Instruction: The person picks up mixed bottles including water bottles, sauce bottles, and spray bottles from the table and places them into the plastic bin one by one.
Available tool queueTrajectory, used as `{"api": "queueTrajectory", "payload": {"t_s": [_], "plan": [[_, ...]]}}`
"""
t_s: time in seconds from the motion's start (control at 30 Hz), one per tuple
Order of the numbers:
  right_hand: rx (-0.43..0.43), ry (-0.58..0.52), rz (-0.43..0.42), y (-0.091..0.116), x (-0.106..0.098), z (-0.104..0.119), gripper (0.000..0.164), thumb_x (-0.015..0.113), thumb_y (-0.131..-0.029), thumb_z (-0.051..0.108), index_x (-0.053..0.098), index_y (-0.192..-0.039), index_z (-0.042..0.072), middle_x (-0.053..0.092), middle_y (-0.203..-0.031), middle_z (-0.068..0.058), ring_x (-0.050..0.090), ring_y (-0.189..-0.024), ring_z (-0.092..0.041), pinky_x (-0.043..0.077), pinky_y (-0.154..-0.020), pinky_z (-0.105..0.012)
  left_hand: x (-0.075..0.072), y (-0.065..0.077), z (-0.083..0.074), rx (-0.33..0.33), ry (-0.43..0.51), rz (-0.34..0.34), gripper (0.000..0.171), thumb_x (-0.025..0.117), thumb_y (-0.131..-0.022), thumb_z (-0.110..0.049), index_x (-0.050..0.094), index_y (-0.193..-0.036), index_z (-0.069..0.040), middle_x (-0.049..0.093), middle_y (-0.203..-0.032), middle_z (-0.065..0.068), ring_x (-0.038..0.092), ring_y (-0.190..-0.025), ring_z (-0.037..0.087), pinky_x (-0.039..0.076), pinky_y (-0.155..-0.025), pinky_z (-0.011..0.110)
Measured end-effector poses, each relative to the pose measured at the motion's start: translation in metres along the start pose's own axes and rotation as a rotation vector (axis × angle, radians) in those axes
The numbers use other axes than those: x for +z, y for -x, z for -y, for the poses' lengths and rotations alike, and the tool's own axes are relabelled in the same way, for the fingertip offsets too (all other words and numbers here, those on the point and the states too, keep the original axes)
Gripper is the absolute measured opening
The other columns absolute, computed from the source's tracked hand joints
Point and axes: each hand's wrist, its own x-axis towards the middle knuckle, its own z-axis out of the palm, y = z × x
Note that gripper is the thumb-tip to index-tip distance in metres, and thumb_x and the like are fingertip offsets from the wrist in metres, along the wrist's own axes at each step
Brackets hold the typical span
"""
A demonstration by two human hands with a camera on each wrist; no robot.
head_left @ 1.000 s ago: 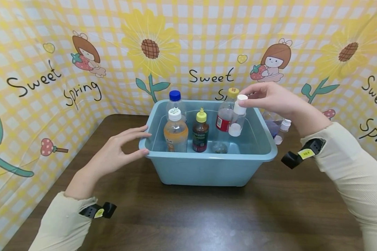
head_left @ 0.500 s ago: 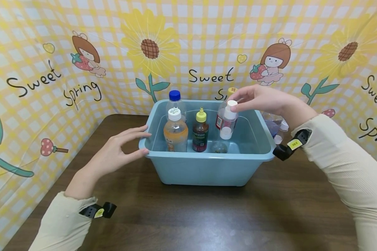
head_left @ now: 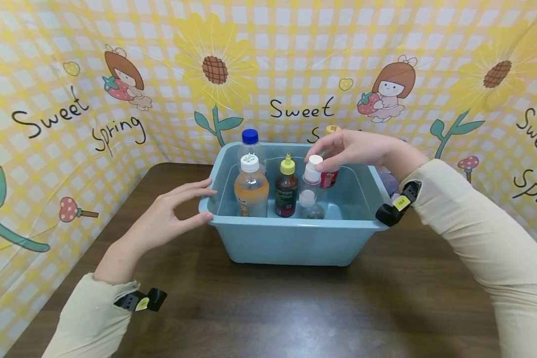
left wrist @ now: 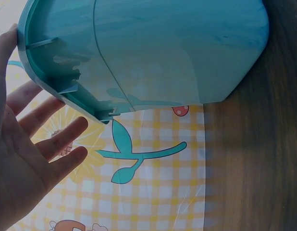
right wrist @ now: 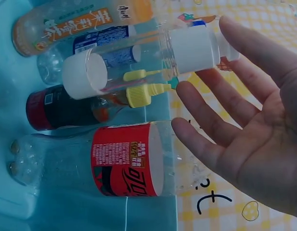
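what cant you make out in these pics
Purple thing outside the tub: mostly hidden by tub and right arm, head view.
Neck of the red-label bottle: behind the right hand, head view.
Wording on the dark bottle: too small in head view, too dark in right wrist view.
Left sleeve: cut off by bottom edge, head view.

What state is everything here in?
Blue tub: uncovered, bottles inside.
Small clear bottle: capped, held.
Right hand: pinching that bottle near its top.
Left hand: fingers touching the tub's rim.
Orange-label bottle: upright, capped.
Blue-capped bottle: upright, closed.
Yellow-nozzle bottle: upright; whether sealed, unclear.
Red-label bottle: upright, capped.
Purplish item outside the tub: mostly hidden, unclear.
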Motion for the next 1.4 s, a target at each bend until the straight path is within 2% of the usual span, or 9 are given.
{"api": "queueTrajectory", "payload": {"t_s": [0.27,0.43,0.6,0.73,0.93,1.17,1.4], "plan": [[-0.006,0.025,0.073,-0.012,0.004,0.002,0.035,0.067,-0.086,0.022,0.060,-0.119,0.012,0.063,-0.115,-0.003,0.058,-0.106,-0.020,0.047,-0.094,-0.041,0.001,0.001,0.001,0.007,-0.001,-0.005,0.042,0.067,-0.086,-0.029,0.058,-0.125,-0.018,0.045,-0.144,0.005,0.042,-0.133,0.031,0.038,-0.101,0.054],[-0.009,0.037,0.119,-0.019,0.004,0.001,0.035,0.067,-0.086,0.021,0.059,-0.119,0.011,0.061,-0.117,-0.004,0.057,-0.108,-0.021,0.045,-0.097,-0.040,0.000,0.002,0.000,0.000,0.002,-0.002,0.042,0.067,-0.086,-0.029,0.058,-0.126,-0.018,0.045,-0.144,0.005,0.041,-0.133,0.031,0.038,-0.101,0.055],[-0.036,0.033,0.160,-0.025,0.004,-0.001,0.036,0.067,-0.086,0.020,0.058,-0.120,0.009,0.060,-0.118,-0.005,0.056,-0.108,-0.023,0.045,-0.098,-0.041,0.000,0.002,0.000,0.002,0.002,0.000,0.042,0.067,-0.086,-0.029,0.058,-0.125,-0.018,0.045,-0.144,0.005,0.041,-0.133,0.032,0.038,-0.101,0.055],[-0.060,0.042,0.198,-0.028,0.005,-0.002,0.037,0.067,-0.086,0.020,0.058,-0.120,0.008,0.060,-0.116,-0.005,0.055,-0.105,-0.023,0.047,-0.094,-0.040,0.000,0.002,0.000,0.005,0.002,-0.003,0.042,0.067,-0.086,-0.028,0.058,-0.125,-0.018,0.045,-0.144,0.005,0.041,-0.133,0.032,0.037,-0.101,0.056],[-0.057,0.026,0.249,-0.032,0.009,0.000,0.038,0.066,-0.087,0.018,0.057,-0.122,0.006,0.058,-0.117,-0.006,0.054,-0.105,-0.035,0.051,-0.086,-0.041,0.000,0.001,-0.001,0.007,0.008,-0.005,0.042,0.067,-0.086,-0.028,0.058,-0.125,-0.017,0.045,-0.144,0.005,0.041,-0.133,0.032,0.037,-0.101,0.056],[-0.069,0.059,0.278,-0.040,0.011,0.003,0.036,0.065,-0.088,0.018,0.059,-0.121,0.006,0.058,-0.123,-0.005,0.057,-0.109,-0.021,0.048,-0.097,-0.034,0.000,0.001,0.000,0.015,0.004,-0.012,0.042,0.068,-0.086,-0.027,0.058,-0.125,-0.016,0.045,-0.144,0.005,0.041,-0.133,0.033,0.037,-0.101,0.056],[-0.080,0.060,0.308,-0.050,0.016,0.001,0.036,0.066,-0.087,0.017,0.059,-0.120,0.006,0.057,-0.126,-0.007,0.055,-0.112,-0.020,0.045,-0.101,-0.036,0.000,0.001,0.000,0.018,0.006,-0.010,0.042,0.068,-0.086,-0.026,0.058,-0.125,-0.016,0.046,-0.144,0.006,0.042,-0.132,0.033,0.037,-0.100,0.056]]}}
